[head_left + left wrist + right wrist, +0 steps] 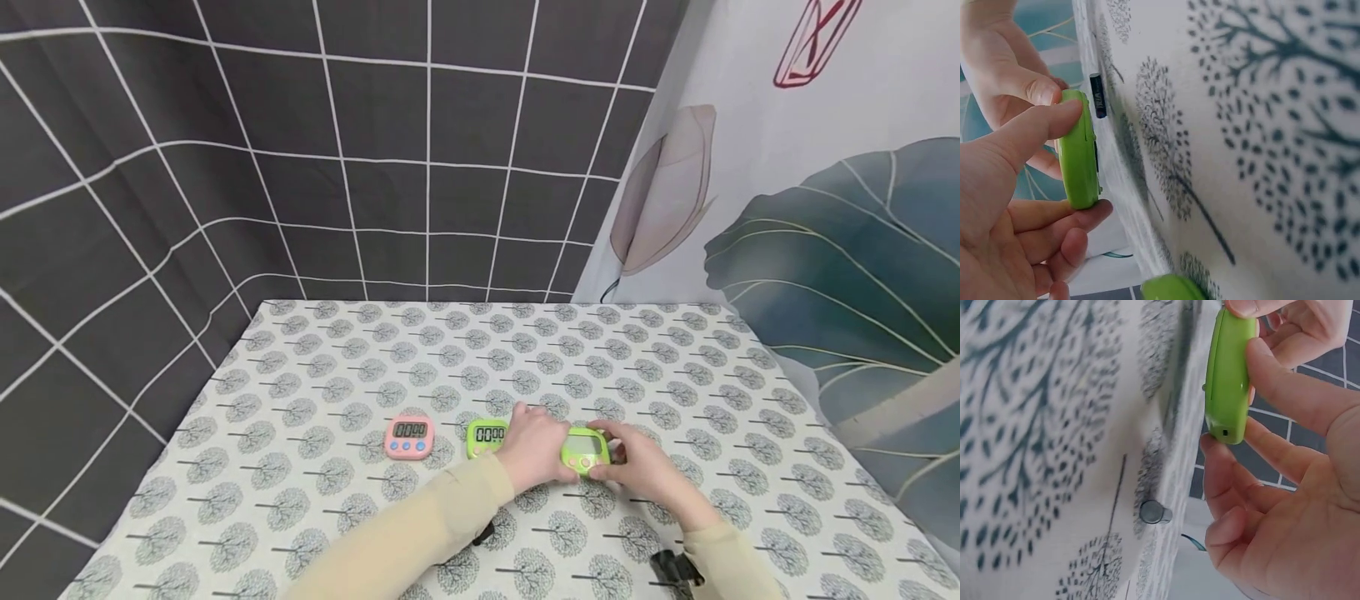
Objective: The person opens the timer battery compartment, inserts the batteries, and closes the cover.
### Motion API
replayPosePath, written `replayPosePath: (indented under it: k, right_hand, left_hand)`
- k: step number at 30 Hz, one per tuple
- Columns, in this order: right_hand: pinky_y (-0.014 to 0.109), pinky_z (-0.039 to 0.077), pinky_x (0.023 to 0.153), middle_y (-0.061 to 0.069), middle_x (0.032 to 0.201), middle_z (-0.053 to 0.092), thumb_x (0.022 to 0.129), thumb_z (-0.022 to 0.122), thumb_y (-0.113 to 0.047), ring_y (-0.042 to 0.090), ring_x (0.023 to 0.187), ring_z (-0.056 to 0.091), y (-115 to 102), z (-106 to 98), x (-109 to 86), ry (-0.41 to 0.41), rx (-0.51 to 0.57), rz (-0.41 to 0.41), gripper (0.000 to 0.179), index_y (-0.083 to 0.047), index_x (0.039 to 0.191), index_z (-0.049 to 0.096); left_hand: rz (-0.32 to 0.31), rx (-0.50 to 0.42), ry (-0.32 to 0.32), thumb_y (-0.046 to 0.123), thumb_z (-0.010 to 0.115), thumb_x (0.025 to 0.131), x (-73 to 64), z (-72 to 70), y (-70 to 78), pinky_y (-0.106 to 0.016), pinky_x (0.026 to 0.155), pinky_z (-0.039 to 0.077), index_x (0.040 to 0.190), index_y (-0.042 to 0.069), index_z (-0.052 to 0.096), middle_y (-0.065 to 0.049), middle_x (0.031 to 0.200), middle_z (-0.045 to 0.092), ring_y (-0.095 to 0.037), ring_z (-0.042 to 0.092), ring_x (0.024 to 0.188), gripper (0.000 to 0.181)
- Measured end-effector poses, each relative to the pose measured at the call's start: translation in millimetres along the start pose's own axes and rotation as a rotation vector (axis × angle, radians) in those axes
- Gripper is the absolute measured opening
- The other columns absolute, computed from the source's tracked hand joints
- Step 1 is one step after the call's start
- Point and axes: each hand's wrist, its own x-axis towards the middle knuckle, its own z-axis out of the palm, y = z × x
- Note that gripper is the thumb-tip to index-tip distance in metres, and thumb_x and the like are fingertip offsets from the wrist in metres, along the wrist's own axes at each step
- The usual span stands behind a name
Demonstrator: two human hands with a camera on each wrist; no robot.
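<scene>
A green digital timer with a blank display is held between both hands, face up. My left hand grips its left side, thumb on the front edge and fingertips under the far edge. From the other side my right hand pinches it between thumb and fingers. In the right wrist view the timer stands edge-on just over the cloth. Close by lies a small dark battery on the cloth, also in the right wrist view as a battery seen end-on.
Partly behind my left hand lies a second green timer reading 00:00. Further left is a pink timer with blue buttons, also showing zeros. The tree-print tablecloth meets a dark grid curtain at the back and a leaf-print curtain at right.
</scene>
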Motion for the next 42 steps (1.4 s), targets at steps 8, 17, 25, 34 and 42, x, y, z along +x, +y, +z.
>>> replayPosePath:
  k: [8, 17, 25, 34, 42]
  right_hand:
    - [0.028, 0.049, 0.068, 0.016, 0.11, 0.056, 0.084, 0.071, -0.024, 0.018, 0.083, 0.056, -6, -5, -2.1, 0.034, 0.264, 0.072, 0.061, -0.002, 0.135, 0.046]
    - [0.029, 0.052, 0.071, 0.012, 0.1, 0.066, 0.088, 0.066, -0.027, 0.017, 0.083, 0.06, -16, -2, -1.9, 0.036, 0.352, 0.145, 0.053, 0.004, 0.127, 0.051]
    - [0.027, 0.052, 0.078, 0.01, 0.099, 0.068, 0.088, 0.067, -0.027, 0.016, 0.085, 0.062, -22, 1, -4.9, 0.046, 0.43, 0.133, 0.047, 0.005, 0.121, 0.056]
    - [0.029, 0.053, 0.072, 0.01, 0.091, 0.069, 0.088, 0.067, -0.023, 0.013, 0.075, 0.063, -30, -1, -7.5, 0.093, 0.431, 0.06, 0.041, 0.006, 0.116, 0.06]
    - [0.026, 0.053, 0.071, 0.009, 0.088, 0.069, 0.087, 0.068, -0.023, 0.012, 0.073, 0.063, -33, 2, -11.6, 0.145, 0.416, 0.031, 0.037, 0.004, 0.111, 0.063]
  left_hand:
    - [0.041, 0.033, 0.093, 0.062, 0.075, 0.066, -8.0, -7.0, -7.6, -0.025, 0.08, 0.032, 0.127, 0.021, 0.059, 0.011, 0.111, 0.067, -0.006, 0.049, 0.087, 0.076]
    - [0.127, 0.127, 0.204, 0.063, 0.066, 0.074, -22.7, -11.9, -16.7, -0.029, 0.09, 0.033, 0.135, 0.021, 0.051, 0.012, 0.126, 0.061, -0.007, 0.05, 0.102, 0.076]
    - [0.153, 0.153, 0.303, 0.061, 0.066, 0.076, -33.1, -13.2, -21.8, -0.03, 0.091, 0.033, 0.138, 0.023, 0.048, 0.013, 0.127, 0.059, -0.007, 0.049, 0.104, 0.075]
    - [0.167, 0.123, 0.453, 0.06, 0.07, 0.073, -38.8, -10.2, -24.8, -0.029, 0.089, 0.034, 0.135, 0.02, 0.05, 0.012, 0.122, 0.062, -0.007, 0.049, 0.097, 0.076]
    - [0.162, 0.032, 0.473, 0.061, 0.068, 0.073, -45.2, -10.7, -26.1, -0.03, 0.089, 0.035, 0.138, 0.021, 0.048, 0.011, 0.122, 0.064, -0.006, 0.048, 0.09, 0.08]
